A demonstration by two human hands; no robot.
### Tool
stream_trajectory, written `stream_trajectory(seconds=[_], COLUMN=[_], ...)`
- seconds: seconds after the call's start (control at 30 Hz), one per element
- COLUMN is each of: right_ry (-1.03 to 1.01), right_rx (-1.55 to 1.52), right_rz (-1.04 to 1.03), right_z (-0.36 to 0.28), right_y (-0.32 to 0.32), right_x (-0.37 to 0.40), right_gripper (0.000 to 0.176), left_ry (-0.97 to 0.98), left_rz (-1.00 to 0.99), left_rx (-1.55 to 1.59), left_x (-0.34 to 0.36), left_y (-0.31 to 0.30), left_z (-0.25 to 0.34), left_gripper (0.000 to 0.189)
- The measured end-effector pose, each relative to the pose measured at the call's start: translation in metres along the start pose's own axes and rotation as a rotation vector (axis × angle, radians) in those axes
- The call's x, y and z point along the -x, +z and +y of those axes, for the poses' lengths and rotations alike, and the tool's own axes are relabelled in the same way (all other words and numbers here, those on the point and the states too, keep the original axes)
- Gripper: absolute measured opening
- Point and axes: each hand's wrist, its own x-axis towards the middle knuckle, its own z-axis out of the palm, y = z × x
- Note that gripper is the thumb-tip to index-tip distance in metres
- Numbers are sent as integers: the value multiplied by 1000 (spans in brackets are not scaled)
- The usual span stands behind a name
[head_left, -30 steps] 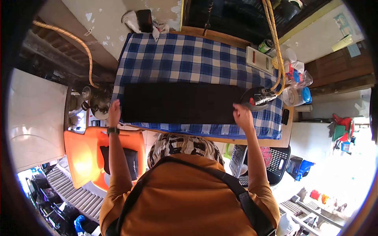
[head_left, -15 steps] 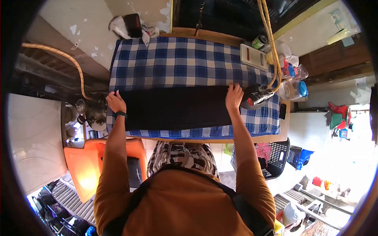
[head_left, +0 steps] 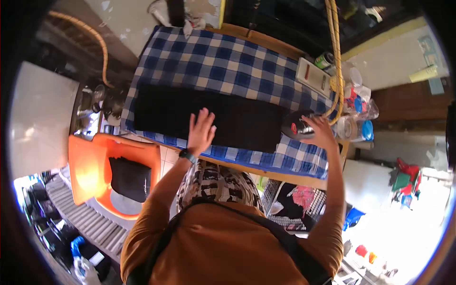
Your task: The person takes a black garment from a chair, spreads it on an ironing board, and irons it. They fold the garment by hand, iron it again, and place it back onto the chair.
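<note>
A long black cloth (head_left: 242, 118), folded flat, lies on a blue-and-white checked cover (head_left: 228, 61) on the table. My left hand (head_left: 202, 132), a dark watch on its wrist, is over the cloth's front middle with its fingers spread and nothing in them. At the cloth's right end, my right hand (head_left: 320, 132) has its fingers wrapped round the handle of a dark iron (head_left: 293, 127). The hand partly hides the iron.
A white tray (head_left: 313, 76), a green can (head_left: 325, 61) and plastic containers (head_left: 354, 128) stand at the right. A yellow hose (head_left: 338, 57) hangs near the iron. An orange chair (head_left: 85, 166) holding folded dark cloth (head_left: 130, 180) and a black basket (head_left: 304, 221) are below the table.
My left hand has moved right from the cloth's left end to over its middle. My right hand has left the cloth and taken hold of the iron. The view has tilted.
</note>
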Motion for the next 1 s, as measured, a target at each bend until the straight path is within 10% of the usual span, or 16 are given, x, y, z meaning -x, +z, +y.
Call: stream_trajectory(seconds=[0.27, 0.33, 0.47, 0.63, 1.0], right_ry=[-209, 385, 699, 309, -152], right_rx=[-267, -806, -739, -1032, -513], right_rz=[-101, -195, 52, -166, -249], right_z=[48, 53, -22, -134, -433], right_y=[19, 24, 2, -43, 13], right_x=[-68, -79, -105, -144, -349], right_gripper=[55, 31, 25, 24, 62], left_ry=[-75, -256, -523, -891, -896], left_rz=[-118, 121, 500, 637, 471], left_rx=[20, 0, -61, -407, 53], left_x=[96, 105, 96, 74, 107], left_y=[-21, -35, -60, -90, -106], left_z=[-4, -23, -97, -166, -219], left_gripper=[40, 34, 27, 33, 28])
